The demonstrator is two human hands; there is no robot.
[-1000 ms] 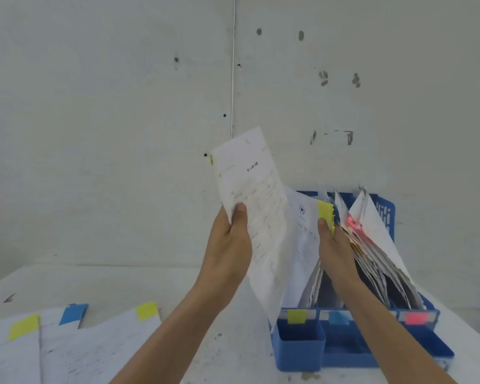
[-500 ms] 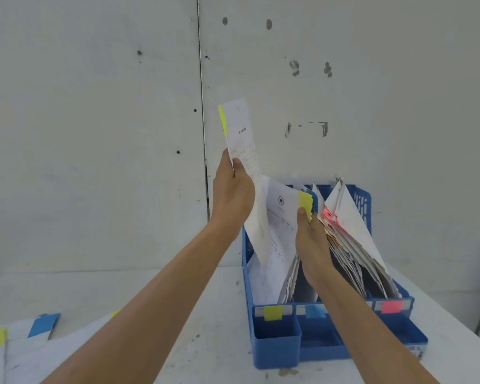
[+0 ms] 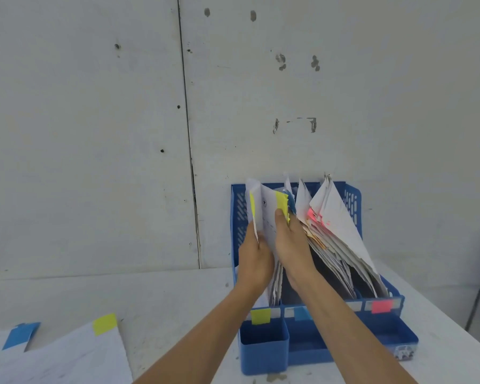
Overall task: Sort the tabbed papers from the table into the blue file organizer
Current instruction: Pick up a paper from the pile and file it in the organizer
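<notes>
The blue file organizer (image 3: 352, 206) stands on the white table (image 3: 164, 300) against the wall, with yellow, blue and pink labels on its front. My left hand (image 3: 254, 259) grips a yellow-tabbed paper (image 3: 254, 206), lowered into the leftmost slot. My right hand (image 3: 291, 245) holds back the stack of yellow-tabbed papers (image 3: 281, 202) in that slot, thumb on the front sheet. More papers with pink tabs (image 3: 333, 217) lean in the right slots.
Loose papers lie at the table's lower left, one with a yellow tab (image 3: 104, 324) and one with a blue tab (image 3: 21, 335). A grey panelled wall stands right behind the organizer. The table's right edge falls away beyond the organizer.
My left hand has come down and to the right, carrying the yellow-tabbed paper from above the organizer into the leftmost slot. My right hand has stayed on the stack.
</notes>
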